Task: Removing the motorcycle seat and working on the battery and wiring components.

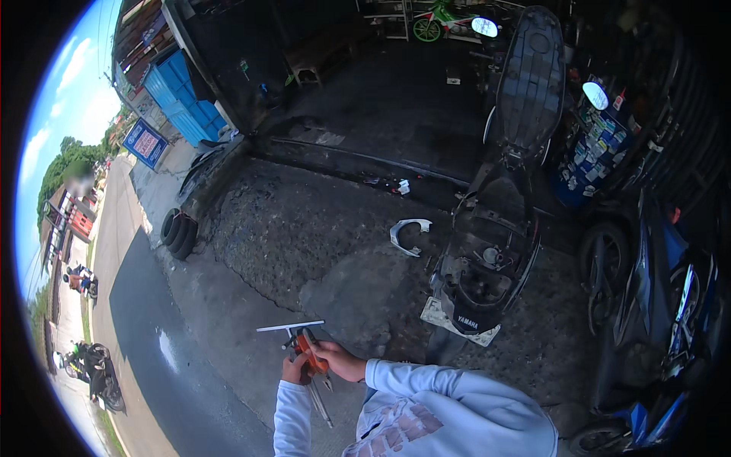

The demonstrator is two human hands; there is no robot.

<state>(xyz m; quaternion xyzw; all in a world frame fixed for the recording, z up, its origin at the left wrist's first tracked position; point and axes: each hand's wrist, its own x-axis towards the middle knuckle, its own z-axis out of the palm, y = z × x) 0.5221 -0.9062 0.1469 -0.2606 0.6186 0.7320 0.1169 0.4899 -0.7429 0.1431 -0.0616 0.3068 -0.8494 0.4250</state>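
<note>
Both of my hands are close together at the lower middle, over the ground, with tools bunched between them. My left hand (295, 369) is closed around the shaft of a T-handle wrench (292, 327); its crossbar sticks out above and its shaft runs out below. My right hand (340, 360) grips an orange-handled tool (311, 346) lying against the wrench. A metal tip points down from the orange tool, perhaps pliers, though its kind is not clear. To the right stands a scooter (495, 263) with its seat (531, 80) raised and rear body panels off.
A white U-shaped panel (410, 238) lies on the ground beside the scooter. Stacked tires (179, 234) stand at the left, near a blue sign (145, 143). A blue drum (582, 175) and a blue motorcycle (647, 274) stand at the right. Riders (91, 373) pass along the road.
</note>
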